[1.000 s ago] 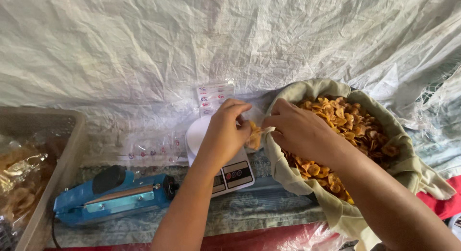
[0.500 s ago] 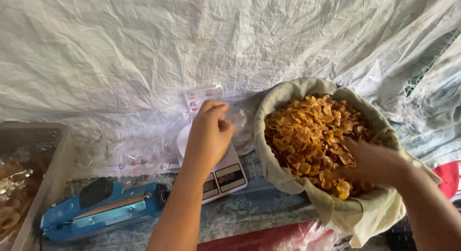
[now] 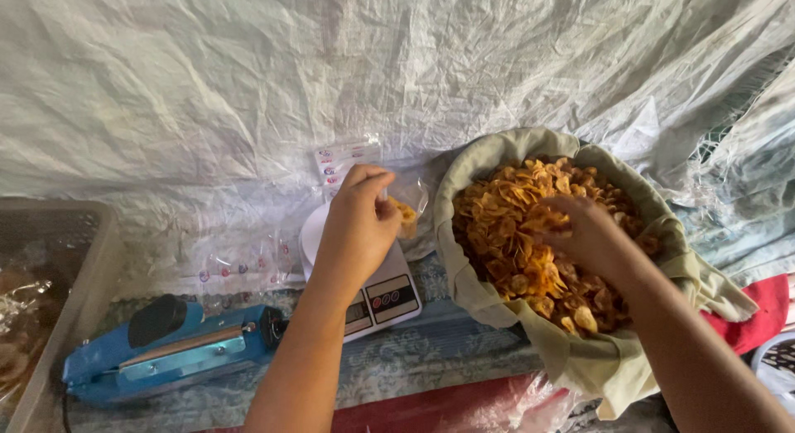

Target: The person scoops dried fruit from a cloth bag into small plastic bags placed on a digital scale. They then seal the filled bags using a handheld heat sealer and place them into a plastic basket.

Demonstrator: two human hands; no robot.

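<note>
Golden fried chips (image 3: 530, 234) fill the cloth-lined round basket (image 3: 497, 296) where the right hand (image 3: 590, 234) digs in with fingers curled around some, while the left hand (image 3: 358, 222) pinches a small clear plastic bag (image 3: 407, 203), partly filled, above the white digital scale (image 3: 377, 294).

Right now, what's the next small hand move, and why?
Probably bring the right hand with its chips across to the small clear plastic bag. The left hand holds that bag over the white digital scale, only partly filled, while the right hand is in the cloth-lined basket of golden chips.
</note>
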